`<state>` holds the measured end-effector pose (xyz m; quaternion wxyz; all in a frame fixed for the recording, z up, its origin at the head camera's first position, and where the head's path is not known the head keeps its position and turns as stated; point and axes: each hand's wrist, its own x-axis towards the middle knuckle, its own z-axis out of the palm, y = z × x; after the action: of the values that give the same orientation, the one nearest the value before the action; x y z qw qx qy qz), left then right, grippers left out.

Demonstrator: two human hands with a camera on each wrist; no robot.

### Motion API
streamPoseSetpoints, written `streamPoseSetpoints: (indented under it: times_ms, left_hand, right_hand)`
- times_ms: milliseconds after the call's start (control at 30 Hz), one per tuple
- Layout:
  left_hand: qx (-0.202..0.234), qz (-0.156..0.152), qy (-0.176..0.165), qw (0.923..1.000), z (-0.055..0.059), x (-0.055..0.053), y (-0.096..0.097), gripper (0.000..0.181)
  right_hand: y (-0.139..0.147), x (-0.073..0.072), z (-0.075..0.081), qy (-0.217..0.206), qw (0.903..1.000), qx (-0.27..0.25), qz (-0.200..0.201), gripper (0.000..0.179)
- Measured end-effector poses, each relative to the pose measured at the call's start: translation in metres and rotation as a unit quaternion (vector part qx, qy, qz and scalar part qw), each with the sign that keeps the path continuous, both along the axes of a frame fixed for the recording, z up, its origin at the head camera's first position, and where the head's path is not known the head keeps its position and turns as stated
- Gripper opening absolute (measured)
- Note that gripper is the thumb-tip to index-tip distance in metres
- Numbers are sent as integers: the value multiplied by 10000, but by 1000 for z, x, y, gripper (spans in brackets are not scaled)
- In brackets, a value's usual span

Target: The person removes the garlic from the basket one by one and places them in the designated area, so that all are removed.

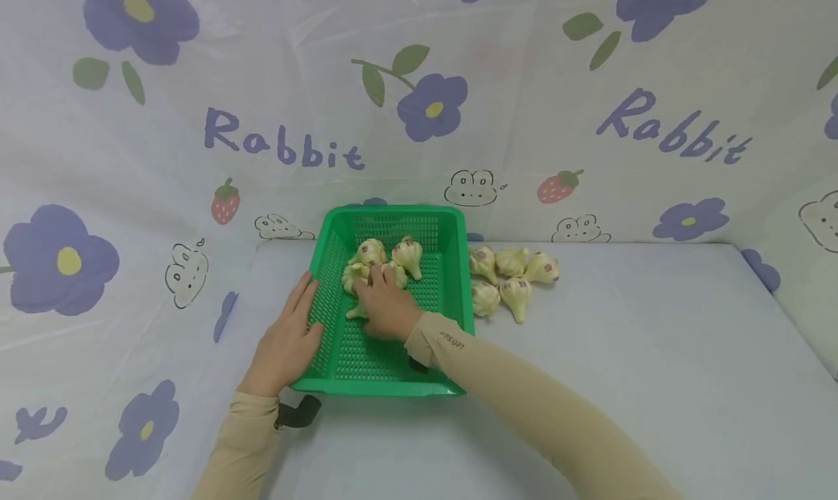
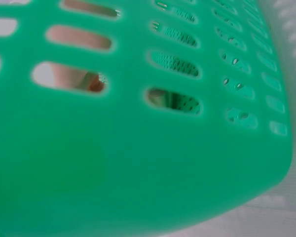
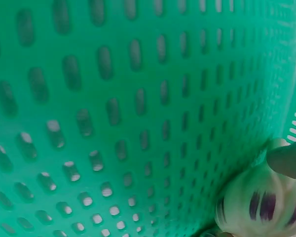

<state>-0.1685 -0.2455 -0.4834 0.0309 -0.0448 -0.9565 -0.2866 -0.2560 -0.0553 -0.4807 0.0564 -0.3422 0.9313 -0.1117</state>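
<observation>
A green plastic basket [image 1: 393,389] with slotted walls holds several pale garlic bulbs [image 1: 408,253], clustered toward its far left. My right hand [image 1: 390,307] reaches down into it, fingers bent over the bulbs and pinching one. In the right wrist view a thumb [image 3: 288,160] lies against the stem end of a garlic bulb [image 3: 261,203] with purple streaks; the other fingers are out of that view. My left hand [image 1: 281,343] rests along the basket's left rim, fingers extended. The left wrist view is filled by the basket's slotted wall [image 2: 113,163].
Several more garlic bulbs [image 1: 516,294] lie on the white table [image 1: 622,354], right against the basket's right side. A white curtain [image 1: 511,107] printed with flowers and rabbits hangs behind the table and along its left.
</observation>
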Motion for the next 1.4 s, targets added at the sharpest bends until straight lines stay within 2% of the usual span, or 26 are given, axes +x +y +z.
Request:
streamPoseSetpoints:
  times_ms: [333,433,567,1033,1400]
  left_hand:
    - [14,-4,-14,10000,1,1,0,71]
    - [-1,-12,-16,10000,1,0,-1,71]
    - [-28,-21,7,10000,0,-1,-1,70]
    - [-3,-13,55,10000,-1,-1,-1,71]
    - [8,-3,19,10000,-1,0,-1,71]
  right_hand:
    - [0,0,-11,234,9993,256,132,47]
    - [1,2,-10,141,9991,349,199,49]
    - [3,5,-9,49,9992,313,247,51]
    - [2,4,-14,251,9988,312,294,42]
    - [3,2,-10,22,9998,73,178,38]
